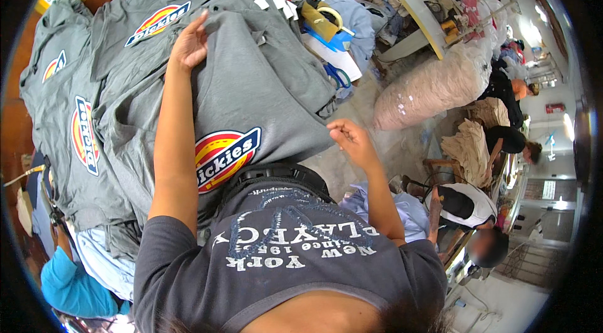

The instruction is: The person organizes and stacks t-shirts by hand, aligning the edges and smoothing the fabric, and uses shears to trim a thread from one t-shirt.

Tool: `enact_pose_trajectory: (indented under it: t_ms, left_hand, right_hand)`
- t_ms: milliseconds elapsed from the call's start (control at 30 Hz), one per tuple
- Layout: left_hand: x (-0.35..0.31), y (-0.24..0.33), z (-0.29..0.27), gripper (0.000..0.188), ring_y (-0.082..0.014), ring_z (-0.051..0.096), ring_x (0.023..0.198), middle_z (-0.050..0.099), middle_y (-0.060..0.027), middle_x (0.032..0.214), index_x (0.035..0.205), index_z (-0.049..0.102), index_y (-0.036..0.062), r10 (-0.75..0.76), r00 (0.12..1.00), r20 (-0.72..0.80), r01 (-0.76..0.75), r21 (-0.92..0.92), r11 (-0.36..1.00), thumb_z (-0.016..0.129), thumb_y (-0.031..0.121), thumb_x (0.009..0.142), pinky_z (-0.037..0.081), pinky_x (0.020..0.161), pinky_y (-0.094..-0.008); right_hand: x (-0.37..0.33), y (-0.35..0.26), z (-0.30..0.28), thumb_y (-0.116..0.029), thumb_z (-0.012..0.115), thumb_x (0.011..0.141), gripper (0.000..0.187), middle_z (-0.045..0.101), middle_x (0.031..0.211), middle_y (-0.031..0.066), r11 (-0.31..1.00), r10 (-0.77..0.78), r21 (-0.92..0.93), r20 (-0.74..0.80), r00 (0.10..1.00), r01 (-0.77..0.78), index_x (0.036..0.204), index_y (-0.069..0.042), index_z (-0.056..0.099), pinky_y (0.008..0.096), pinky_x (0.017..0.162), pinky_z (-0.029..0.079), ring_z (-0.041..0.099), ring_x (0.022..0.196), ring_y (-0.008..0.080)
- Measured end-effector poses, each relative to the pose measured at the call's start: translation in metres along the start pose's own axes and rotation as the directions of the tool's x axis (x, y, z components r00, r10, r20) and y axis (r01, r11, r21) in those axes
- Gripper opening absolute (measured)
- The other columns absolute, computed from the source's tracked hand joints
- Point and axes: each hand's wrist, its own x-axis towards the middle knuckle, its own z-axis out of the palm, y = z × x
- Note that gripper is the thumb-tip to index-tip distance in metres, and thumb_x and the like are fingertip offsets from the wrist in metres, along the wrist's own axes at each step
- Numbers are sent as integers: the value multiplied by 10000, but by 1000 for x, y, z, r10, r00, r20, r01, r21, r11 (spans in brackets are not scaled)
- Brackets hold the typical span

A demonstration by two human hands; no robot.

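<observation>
A grey T-shirt [264,88] with a red, yellow and blue printed emblem lies spread in front of me, its near part reaching my waist. My left hand [190,46] is at its far left edge, fingers stretched out and touching the cloth; I see no clear grip. At the right edge, the bent fingers of my right hand [352,140] appear to pinch the fabric, though the contact point is small. More grey T-shirts [125,75] with the same emblem lie heaped to the left and beyond.
Beyond the shirts sit a box with a tape roll [330,17] and blue-handled scissors [339,75]. A large stuffed plastic sack [433,91] stands on the floor at right, near a sewing table [424,22]. Co-workers [465,204] sit at far right; another person in blue [75,286] is lower left.
</observation>
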Motion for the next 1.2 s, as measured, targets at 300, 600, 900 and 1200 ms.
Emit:
enact_pose_trajectory:
  t_ms: [300,600,900,1200]
  left_hand:
    - [-113,55,27,274,-142,538,769,588,-48,806,939,594,28,523,853,7,-63,994,88,537,269,823,419,678,-267]
    - [-234,47,-53,369,-288,469,955,513,-122,1031,1007,534,43,763,574,298,393,717,-576,570,323,769,363,814,-362]
    - [-223,107,-54,443,-340,524,631,541,-172,653,820,502,8,805,592,-19,473,818,-328,490,450,805,388,572,-373]
    - [-214,111,-110,565,-177,523,566,522,-72,538,741,574,3,802,575,-159,365,928,-78,438,548,800,389,555,-304]
  right_hand:
    - [72,-38,-9,-156,596,779,132,546,631,-6,929,-197,-332,-64,978,166,792,-24,588,198,477,355,463,543,42]
    - [245,-89,104,-419,639,688,433,547,1059,79,505,-675,-545,235,700,669,962,-88,590,350,833,391,498,987,279]
    - [275,-105,151,-365,577,746,255,608,688,58,563,-646,-548,176,743,619,794,-114,562,393,626,415,575,684,265]
    - [277,-99,170,-351,486,812,233,609,809,44,382,-739,-703,156,655,599,853,-124,513,395,586,431,578,730,281]
